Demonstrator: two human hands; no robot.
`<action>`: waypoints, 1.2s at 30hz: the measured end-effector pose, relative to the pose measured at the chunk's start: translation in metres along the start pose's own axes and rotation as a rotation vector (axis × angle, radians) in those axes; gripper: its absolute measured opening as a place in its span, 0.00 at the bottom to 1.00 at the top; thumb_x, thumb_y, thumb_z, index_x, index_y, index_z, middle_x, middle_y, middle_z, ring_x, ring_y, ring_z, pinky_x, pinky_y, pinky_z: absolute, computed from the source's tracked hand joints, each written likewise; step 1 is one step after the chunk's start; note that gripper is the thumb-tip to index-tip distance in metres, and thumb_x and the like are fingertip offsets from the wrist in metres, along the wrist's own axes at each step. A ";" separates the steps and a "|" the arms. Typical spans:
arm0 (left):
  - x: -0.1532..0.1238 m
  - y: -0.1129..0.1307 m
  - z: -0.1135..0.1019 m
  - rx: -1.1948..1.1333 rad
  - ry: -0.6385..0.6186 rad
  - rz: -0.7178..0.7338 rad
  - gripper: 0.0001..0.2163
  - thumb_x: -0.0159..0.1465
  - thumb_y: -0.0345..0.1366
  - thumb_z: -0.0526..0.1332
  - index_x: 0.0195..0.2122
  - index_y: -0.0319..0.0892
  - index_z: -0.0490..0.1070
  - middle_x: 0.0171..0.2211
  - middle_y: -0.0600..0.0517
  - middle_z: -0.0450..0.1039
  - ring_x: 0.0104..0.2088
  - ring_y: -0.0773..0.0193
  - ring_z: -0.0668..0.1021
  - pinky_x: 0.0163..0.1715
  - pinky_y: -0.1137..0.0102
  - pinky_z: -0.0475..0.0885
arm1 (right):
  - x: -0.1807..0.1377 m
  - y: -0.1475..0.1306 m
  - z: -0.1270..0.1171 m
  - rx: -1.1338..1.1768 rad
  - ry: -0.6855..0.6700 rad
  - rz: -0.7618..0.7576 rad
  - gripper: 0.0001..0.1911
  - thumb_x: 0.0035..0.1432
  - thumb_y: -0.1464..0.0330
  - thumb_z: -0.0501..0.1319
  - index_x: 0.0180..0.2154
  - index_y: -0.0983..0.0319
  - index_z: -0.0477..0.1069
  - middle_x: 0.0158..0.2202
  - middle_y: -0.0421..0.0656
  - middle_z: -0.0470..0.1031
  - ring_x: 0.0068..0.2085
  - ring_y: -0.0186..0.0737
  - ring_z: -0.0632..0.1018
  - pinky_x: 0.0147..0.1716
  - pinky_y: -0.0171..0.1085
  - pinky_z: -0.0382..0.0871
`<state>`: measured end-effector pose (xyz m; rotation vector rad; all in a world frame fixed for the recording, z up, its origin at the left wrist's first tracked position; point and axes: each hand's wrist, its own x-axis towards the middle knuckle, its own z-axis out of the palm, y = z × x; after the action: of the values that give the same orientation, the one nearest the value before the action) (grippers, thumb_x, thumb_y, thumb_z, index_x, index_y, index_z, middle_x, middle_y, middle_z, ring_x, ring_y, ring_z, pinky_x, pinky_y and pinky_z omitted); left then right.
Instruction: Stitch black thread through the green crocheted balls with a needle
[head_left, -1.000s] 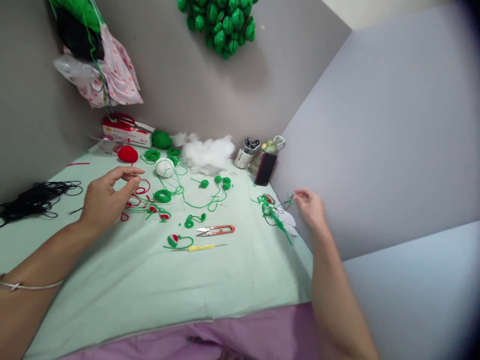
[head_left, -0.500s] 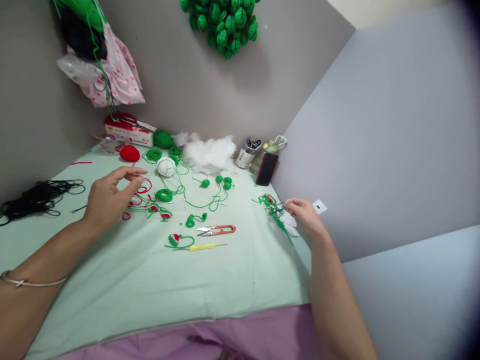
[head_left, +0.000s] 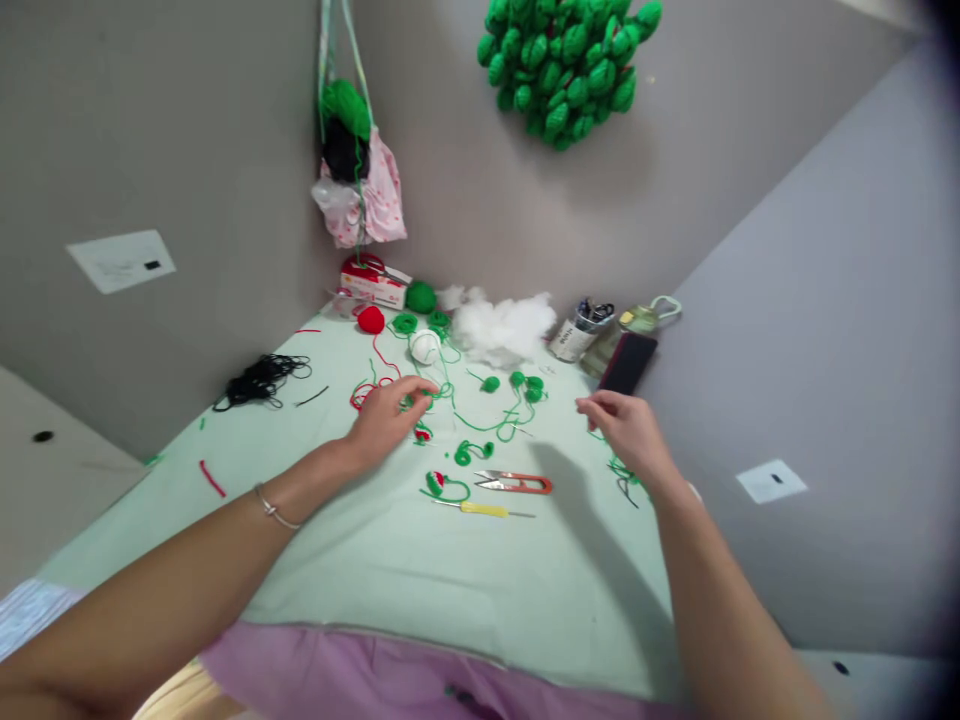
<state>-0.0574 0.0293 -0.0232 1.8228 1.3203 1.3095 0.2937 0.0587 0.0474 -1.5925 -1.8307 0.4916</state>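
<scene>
My left hand (head_left: 386, 420) reaches over the pale green cloth (head_left: 420, 570), and its curled fingertips close on a green yarn coil (head_left: 417, 400) among red and green strands. Hovering to the right, above the cloth, my right hand (head_left: 628, 428) has thumb and fingers pinched together and pointing left; what they hold is too small to see. Below it lies a tangle of green yarn scraps (head_left: 622, 472). Between my hands lie orange-handled snips (head_left: 517, 484), a yellow-handled crochet hook (head_left: 484, 509) and a small red-and-green crochet piece (head_left: 435, 484).
At the back stand white stuffing (head_left: 502, 325), a white ball (head_left: 425, 346), a red ball (head_left: 370, 319), a green yarn ball (head_left: 421, 296), a tin of tools (head_left: 576, 335) and a dark phone (head_left: 628, 362). Black cord (head_left: 259, 378) lies left. A bag (head_left: 360, 195) hangs on the wall.
The view has swung left and pulled back. My left hand dropped onto the green yarn coil. My right hand lifted off the scrap pile and moved toward the middle.
</scene>
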 end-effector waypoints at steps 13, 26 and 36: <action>-0.021 0.055 -0.010 0.073 0.295 0.720 0.09 0.70 0.29 0.57 0.50 0.42 0.72 0.34 0.49 0.74 0.37 0.59 0.75 0.43 0.62 0.71 | 0.069 -0.188 0.245 0.064 -0.625 -0.527 0.07 0.61 0.66 0.62 0.36 0.62 0.78 0.35 0.41 0.79 0.35 0.34 0.75 0.38 0.33 0.67; -0.001 0.040 -0.032 0.016 0.356 0.554 0.09 0.72 0.31 0.55 0.47 0.41 0.74 0.34 0.49 0.75 0.36 0.60 0.75 0.40 0.64 0.71 | 0.096 -0.260 0.289 0.256 -0.709 -0.391 0.07 0.61 0.77 0.54 0.32 0.61 0.65 0.29 0.39 0.76 0.27 0.30 0.73 0.26 0.29 0.65; 0.045 -0.030 -0.114 -0.280 0.338 0.005 0.19 0.63 0.46 0.65 0.50 0.40 0.74 0.43 0.45 0.78 0.46 0.55 0.78 0.50 0.63 0.70 | 0.123 -0.282 0.184 0.800 -0.826 -0.207 0.07 0.61 0.72 0.65 0.32 0.64 0.68 0.23 0.37 0.74 0.21 0.25 0.71 0.17 0.24 0.60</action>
<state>-0.1712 0.0693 0.0137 1.4601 1.2193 1.7652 -0.0434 0.1493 0.1296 -0.6608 -1.9052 1.7049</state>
